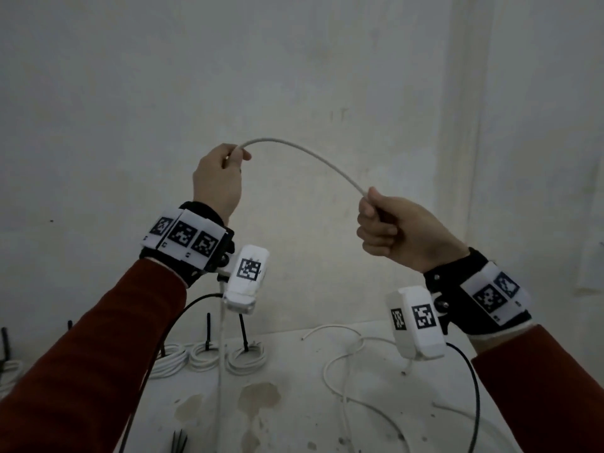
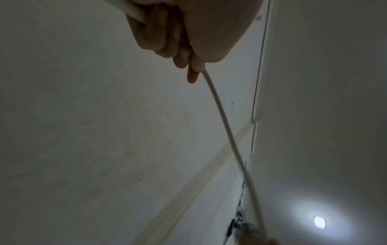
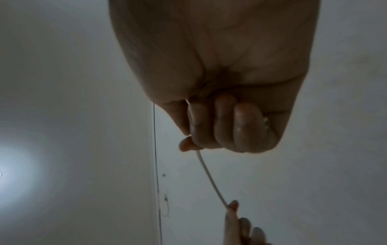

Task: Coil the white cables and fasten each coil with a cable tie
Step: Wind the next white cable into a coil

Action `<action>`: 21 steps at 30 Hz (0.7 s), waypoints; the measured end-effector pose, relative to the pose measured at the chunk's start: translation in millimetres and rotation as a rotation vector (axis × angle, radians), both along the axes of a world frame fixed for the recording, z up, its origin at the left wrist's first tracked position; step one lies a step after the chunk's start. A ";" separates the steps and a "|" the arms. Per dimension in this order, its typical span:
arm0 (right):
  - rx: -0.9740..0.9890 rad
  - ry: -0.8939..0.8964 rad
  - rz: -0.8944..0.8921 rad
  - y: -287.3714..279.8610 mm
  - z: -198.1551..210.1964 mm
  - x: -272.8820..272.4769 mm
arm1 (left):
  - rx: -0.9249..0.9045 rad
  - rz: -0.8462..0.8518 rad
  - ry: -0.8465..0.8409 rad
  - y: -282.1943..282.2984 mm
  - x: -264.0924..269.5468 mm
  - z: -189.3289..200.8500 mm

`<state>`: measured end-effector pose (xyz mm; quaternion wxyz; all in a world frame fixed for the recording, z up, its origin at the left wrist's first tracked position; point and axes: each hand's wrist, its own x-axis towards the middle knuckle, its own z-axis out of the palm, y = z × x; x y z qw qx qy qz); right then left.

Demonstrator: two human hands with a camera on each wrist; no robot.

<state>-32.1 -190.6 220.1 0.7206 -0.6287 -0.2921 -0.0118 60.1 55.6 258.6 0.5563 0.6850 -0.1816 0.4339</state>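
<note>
A white cable arches through the air between both raised hands in front of the wall. My left hand grips one part of it in curled fingers, and a length hangs straight down from that hand to the table. My right hand grips the cable lower and to the right in a fist. In the left wrist view the cable runs out from the left hand. Seen from the right wrist, the cable leaves the right hand toward the left hand's fingers.
Several coiled white cables fastened with black ties stand along the back of the stained table. Loose white cable lies on the right. Loose black ties lie near the front. Black camera leads hang from both wrists.
</note>
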 end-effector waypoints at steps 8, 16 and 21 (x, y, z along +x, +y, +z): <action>0.501 -0.301 0.057 2.2 19.6 -8.6 | 0.471 -0.126 0.091 -34.3 -29.5 -74.7; -0.086 -0.705 -0.382 26.2 -1.6 20.0 | 0.776 -0.283 0.143 -77.7 -62.8 -112.0; -1.145 -0.958 -0.698 25.9 -19.1 26.6 | 0.701 -0.395 0.265 -77.9 -71.3 -119.6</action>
